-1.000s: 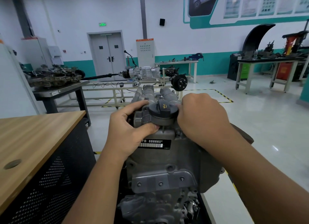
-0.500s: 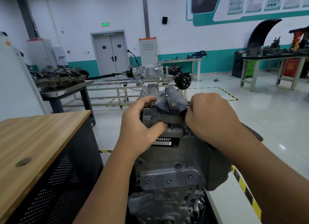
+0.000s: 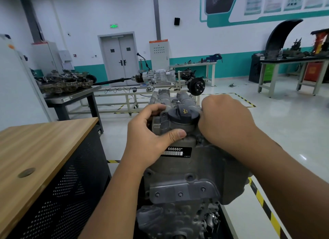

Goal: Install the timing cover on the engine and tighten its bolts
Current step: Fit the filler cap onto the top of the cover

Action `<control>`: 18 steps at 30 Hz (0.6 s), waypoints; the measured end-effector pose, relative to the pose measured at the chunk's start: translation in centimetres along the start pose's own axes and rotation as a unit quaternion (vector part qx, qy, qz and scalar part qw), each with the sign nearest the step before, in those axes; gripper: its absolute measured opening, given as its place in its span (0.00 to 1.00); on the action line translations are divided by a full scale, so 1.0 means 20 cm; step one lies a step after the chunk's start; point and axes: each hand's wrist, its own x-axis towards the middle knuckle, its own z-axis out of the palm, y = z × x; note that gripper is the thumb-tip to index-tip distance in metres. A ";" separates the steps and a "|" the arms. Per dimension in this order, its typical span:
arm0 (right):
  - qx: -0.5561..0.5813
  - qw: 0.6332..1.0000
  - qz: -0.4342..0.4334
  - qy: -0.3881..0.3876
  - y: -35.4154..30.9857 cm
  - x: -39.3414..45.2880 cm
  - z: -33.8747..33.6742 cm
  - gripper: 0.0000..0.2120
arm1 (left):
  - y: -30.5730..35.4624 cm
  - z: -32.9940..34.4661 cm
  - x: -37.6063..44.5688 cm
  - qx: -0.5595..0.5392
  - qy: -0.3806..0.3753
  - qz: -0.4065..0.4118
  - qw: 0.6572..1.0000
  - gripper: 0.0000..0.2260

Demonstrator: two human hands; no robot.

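A workshop with a pale floor [image 3: 267, 124] marked by yellow and black tape fills the view from a person's head, looking forward and down. At the left stands a wooden workbench [image 3: 35, 149] with a black perforated side panel. Directly in front, at the centre, an engine [image 3: 178, 221] stands upright, and the grey timing cover [image 3: 201, 169] sits against the face turned toward the viewer, its top just under a black oil cap [image 3: 183, 114]. A black label [image 3: 178, 151] with white digits and a barcode is stuck on the cover's upper part.

Both bare forearms reach in from the bottom edge. The left hand [image 3: 147, 137] grips the upper left corner of the cover, its fingers curled over the top edge and its thumb [image 3: 175, 134] pressed flat on the front just below the cap. The right hand [image 3: 226, 119] is curled at the upper right corner, touching the cap's rim; its fingertips are hidden behind the knuckles, so it cannot be told what, if anything, they pinch.

Farther back are a gearbox on a metal frame [image 3: 154, 77], a grey double door [image 3: 121, 57] and steel tables [image 3: 292, 64] along the teal-striped wall.
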 end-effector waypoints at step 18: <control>0.025 1.000 -0.013 0.006 0.03 0.01 -0.01 0.20 | 0.00 0.00 -0.01 -0.013 0.011 0.005 1.000 0.29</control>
